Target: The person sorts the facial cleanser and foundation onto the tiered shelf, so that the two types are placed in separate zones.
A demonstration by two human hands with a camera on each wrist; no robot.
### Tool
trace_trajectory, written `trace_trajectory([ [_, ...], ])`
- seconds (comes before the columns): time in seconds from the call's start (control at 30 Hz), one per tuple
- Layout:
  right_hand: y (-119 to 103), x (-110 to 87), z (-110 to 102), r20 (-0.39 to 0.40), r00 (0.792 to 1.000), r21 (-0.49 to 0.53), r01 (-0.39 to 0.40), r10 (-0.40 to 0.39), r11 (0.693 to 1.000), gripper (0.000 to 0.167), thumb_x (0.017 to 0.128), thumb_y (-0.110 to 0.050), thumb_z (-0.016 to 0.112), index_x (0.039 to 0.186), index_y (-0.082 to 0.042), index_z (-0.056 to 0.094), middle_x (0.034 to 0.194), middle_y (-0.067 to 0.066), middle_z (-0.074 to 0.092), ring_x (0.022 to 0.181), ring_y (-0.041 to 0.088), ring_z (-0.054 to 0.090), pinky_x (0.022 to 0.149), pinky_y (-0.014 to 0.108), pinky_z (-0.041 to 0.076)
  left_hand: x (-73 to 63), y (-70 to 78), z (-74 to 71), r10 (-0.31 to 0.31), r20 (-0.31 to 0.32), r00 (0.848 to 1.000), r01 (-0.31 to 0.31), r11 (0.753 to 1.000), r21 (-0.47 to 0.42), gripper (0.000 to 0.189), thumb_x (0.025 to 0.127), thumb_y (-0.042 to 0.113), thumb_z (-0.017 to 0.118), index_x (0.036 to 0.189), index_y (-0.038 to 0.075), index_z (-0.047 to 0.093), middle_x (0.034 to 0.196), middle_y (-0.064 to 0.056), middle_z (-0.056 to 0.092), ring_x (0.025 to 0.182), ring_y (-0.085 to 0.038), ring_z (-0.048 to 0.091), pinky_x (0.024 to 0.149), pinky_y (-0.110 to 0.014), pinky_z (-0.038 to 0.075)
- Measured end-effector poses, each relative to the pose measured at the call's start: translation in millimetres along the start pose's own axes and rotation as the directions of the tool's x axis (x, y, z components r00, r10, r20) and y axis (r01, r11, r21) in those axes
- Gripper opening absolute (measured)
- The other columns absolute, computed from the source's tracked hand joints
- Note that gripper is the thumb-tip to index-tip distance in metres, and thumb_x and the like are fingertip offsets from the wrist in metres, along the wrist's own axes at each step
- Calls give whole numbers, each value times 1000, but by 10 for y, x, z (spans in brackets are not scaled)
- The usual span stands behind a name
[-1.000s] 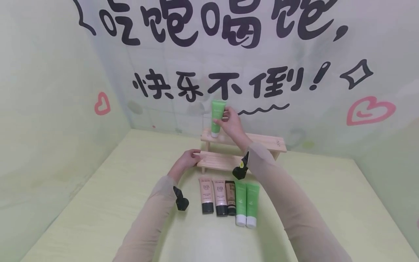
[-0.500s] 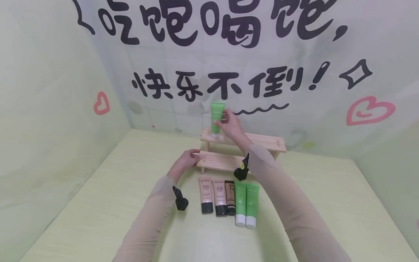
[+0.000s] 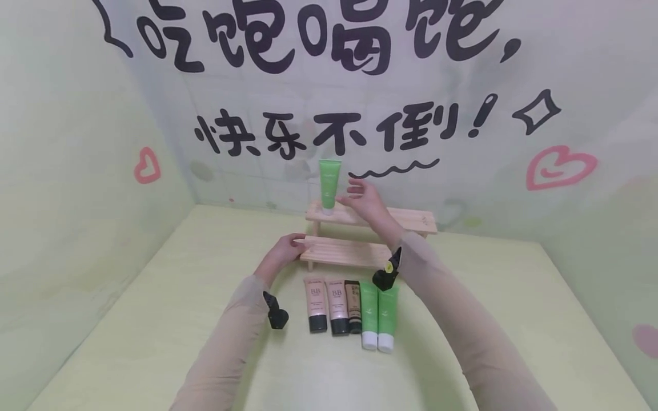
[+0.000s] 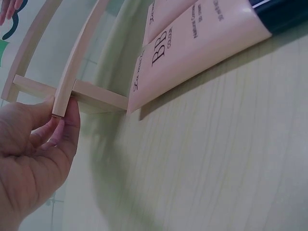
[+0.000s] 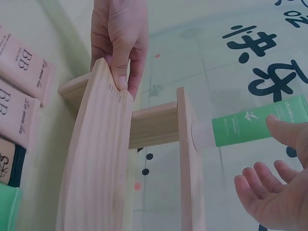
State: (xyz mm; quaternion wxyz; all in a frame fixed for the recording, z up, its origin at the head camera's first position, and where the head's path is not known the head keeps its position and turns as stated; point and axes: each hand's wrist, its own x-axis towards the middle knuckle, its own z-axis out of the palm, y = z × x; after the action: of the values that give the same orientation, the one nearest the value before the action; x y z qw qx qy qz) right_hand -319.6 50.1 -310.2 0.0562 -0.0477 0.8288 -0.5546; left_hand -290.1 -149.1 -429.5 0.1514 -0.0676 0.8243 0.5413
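Observation:
A green tube [image 3: 329,184] with a white cap stands cap-down at the left end of the top step of the wooden two-step rack [image 3: 346,252]. Just right of that tube is my right hand [image 3: 366,200], its fingers spread and not wrapped round it. In the right wrist view the thumb [image 5: 284,130] lies over the tube's edge; whether it touches, I cannot tell. My left hand [image 3: 285,251] grips the left end of the lower step, thumb above and fingers below, as the left wrist view shows [image 4: 43,154].
In front of the rack lie two pink BB tubes [image 3: 316,302], a brown tube with a black cap [image 3: 353,302] and two green tubes [image 3: 369,314], side by side on the pale table [image 3: 154,319]. A lettered wall [image 3: 288,91] rises close behind the rack.
My right hand has let go of the green tube and opened, moving slightly to its right. The tube stays standing on the top step. The left hand keeps its hold; the head view has shifted a little.

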Motion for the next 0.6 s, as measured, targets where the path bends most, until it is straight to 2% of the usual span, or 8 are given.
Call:
trace_trajectory([
  [0.27, 109, -197, -168, 19, 996, 60, -91, 90, 994, 55, 85, -20, 65, 131, -1, 43, 129, 17, 51, 118, 28, 49, 96, 37, 45, 40, -18, -25, -7, 22, 1000, 7, 1000, -17, 49, 95, 20, 50, 139, 4, 35, 130, -23, 48, 114, -30, 54, 93, -34, 47],
  [0.5, 226, -349, -301, 41, 991, 89, -127, 124, 988, 54, 87, -22, 61, 133, -1, 41, 131, 18, 48, 117, 29, 50, 95, 36, 46, 27, 11, -33, -12, 33, 999, 11, 999, 42, 51, 95, 23, 49, 140, 5, 34, 130, -23, 48, 113, -29, 54, 93, -34, 46],
  [0.6, 275, -406, -348, 42, 989, 103, -146, 142, 984, 54, 88, -23, 61, 133, -1, 41, 132, 18, 48, 117, 30, 50, 97, 38, 45, 21, 22, -19, -6, 41, 999, 5, 999, 41, 50, 96, 22, 48, 140, 4, 32, 130, -24, 48, 114, -29, 53, 94, -35, 46],
])
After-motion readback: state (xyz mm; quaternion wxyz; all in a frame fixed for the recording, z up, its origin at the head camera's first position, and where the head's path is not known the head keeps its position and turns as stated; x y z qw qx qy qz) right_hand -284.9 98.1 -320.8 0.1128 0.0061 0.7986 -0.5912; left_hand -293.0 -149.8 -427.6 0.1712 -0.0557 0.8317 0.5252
